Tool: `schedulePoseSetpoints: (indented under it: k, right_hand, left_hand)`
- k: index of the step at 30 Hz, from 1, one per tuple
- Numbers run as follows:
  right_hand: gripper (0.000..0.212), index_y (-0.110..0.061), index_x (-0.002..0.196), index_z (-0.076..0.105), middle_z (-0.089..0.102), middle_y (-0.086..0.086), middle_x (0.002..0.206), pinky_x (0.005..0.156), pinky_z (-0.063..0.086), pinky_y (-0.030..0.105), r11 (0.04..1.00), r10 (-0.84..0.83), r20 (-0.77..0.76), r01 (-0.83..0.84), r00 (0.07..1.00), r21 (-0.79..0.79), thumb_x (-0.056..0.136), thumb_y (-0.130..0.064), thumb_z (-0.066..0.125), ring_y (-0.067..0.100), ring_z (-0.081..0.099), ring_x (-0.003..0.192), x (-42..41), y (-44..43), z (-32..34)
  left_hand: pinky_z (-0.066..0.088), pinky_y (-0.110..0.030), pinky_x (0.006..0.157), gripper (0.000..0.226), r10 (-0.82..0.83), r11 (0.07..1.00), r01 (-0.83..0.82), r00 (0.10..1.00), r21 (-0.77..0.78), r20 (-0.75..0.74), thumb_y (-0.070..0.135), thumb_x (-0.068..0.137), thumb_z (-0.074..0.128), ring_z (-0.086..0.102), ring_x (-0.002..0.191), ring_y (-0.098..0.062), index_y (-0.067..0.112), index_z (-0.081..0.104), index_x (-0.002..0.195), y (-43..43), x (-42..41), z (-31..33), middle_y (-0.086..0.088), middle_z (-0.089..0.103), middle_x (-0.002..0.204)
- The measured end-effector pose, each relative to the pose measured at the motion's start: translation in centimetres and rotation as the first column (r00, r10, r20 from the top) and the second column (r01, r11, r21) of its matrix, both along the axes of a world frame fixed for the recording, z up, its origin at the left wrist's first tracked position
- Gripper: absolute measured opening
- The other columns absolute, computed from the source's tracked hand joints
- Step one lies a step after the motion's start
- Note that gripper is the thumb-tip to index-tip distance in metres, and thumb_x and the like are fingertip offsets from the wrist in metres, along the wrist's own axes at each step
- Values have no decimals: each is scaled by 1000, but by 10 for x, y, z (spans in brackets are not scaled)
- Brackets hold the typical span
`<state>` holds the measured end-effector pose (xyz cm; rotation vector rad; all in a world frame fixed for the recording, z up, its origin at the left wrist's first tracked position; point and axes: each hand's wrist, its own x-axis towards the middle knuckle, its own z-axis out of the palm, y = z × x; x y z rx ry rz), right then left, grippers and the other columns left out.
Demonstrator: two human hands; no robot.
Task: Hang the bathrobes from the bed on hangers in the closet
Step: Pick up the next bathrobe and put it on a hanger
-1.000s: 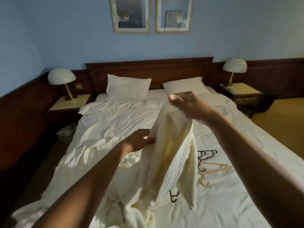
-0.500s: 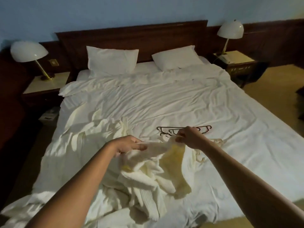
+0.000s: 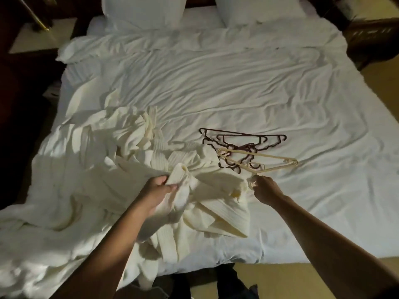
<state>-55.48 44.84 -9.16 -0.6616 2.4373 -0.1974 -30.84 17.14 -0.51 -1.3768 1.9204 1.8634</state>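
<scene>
A cream ribbed bathrobe [image 3: 211, 208] lies crumpled on the near part of the bed [image 3: 280, 93]. My left hand [image 3: 158, 190] grips a bunched fold of it. My right hand [image 3: 262, 188] pinches another edge of the same robe, just below the hangers. More cream robe fabric [image 3: 121, 134] is heaped to the left. A beige plastic hanger [image 3: 269, 161] lies on the sheet on top of several dark brown hangers [image 3: 239, 140], just beyond my right hand. No closet is in view.
Two white pillows [image 3: 144, 11] sit at the head of the bed. A nightstand [image 3: 41, 33] with a brass lamp base stands at the far left, another dark nightstand [image 3: 371, 35] at the far right. Tan carpet [image 3: 384, 89] runs along the right side and foot.
The robe, held up in the air a second ago, has been lowered onto the bed. Both hands came down with it, and my view has tilted downward.
</scene>
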Motion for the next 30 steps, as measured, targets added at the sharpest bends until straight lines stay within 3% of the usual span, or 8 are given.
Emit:
schedulePoseSetpoints:
  k: [4, 8, 11, 17, 20, 23, 27, 30]
  right_hand:
    - [49, -22, 138, 52, 57, 12, 136, 98, 48, 39, 977, 172, 0, -170, 985, 130, 91, -12, 61, 32, 54, 124, -48, 3, -43]
    - [66, -29, 147, 47, 48, 9, 145, 103, 45, 42, 943, 295, -9, -290, 955, 164, 88, -5, 65, 32, 45, 130, -81, -13, -81]
    - [63, -35, 146, 48, 43, 10, 149, 105, 44, 43, 899, 383, -2, -372, 924, 231, 91, -9, 63, 34, 41, 133, -93, -12, -106]
    - [40, -27, 129, 61, 52, 9, 132, 95, 43, 39, 846, 508, -90, -476, 857, 241, 92, -13, 62, 32, 45, 122, -96, 9, -118]
    - [23, -19, 114, 67, 62, 11, 117, 87, 48, 38, 916, 400, -141, -389, 906, 97, 96, -11, 56, 32, 54, 110, -100, 11, -98]
    - [17, -14, 102, 70, 65, 12, 95, 66, 51, 39, 941, 248, -219, -288, 944, -179, 92, -3, 61, 36, 62, 83, -104, 6, -58]
    - [9, -13, 87, 66, 62, 2, 83, 62, 44, 31, 850, 151, -219, -240, 964, -469, 93, -8, 63, 30, 62, 70, -98, -9, 4]
    - [11, -8, 91, 73, 62, 8, 88, 66, 46, 31, 759, 67, -282, -232, 957, -609, 95, -15, 66, 30, 62, 78, -84, -25, 42]
  left_hand:
    - [50, -36, 99, 24, 141, 989, -141, 990, -36, -17, 4, 96, 61, 71, 106, -20, 21, 73, 107, 20, -29, -10, 0, 78, 105]
    - [55, -32, 93, 28, 210, 969, -204, 978, 140, -23, -3, 100, 55, 72, 106, -24, 11, 68, 121, 39, -51, -23, -10, 76, 113]
    - [58, -28, 82, 31, 287, 933, -268, 957, 241, -46, -8, 100, 48, 72, 100, -25, 5, 65, 122, 43, -61, -32, -16, 75, 113]
    - [55, -28, 93, 39, 381, 878, -345, 923, 331, -49, -9, 99, 35, 72, 104, -23, 2, 66, 121, 47, -77, -24, -15, 74, 115]
    - [52, -32, 104, 26, 403, 857, -361, 914, 368, -42, 6, 100, 55, 70, 112, -26, -1, 70, 121, 47, -85, -12, -17, 74, 118]
    - [50, -34, 105, 31, 298, 931, -281, 954, 233, -41, 24, 94, 72, 72, 113, -24, 4, 75, 118, 49, -84, 3, -15, 75, 116]
    - [58, -29, 91, 27, 339, 921, -325, 940, 216, -35, 12, 92, 71, 75, 99, -28, -4, 73, 113, 48, -90, 29, -19, 77, 106]
    - [50, -39, 101, 25, 264, 954, -247, 960, 172, -89, 15, 90, 72, 71, 109, -35, 0, 76, 110, 41, -89, 53, -20, 75, 111]
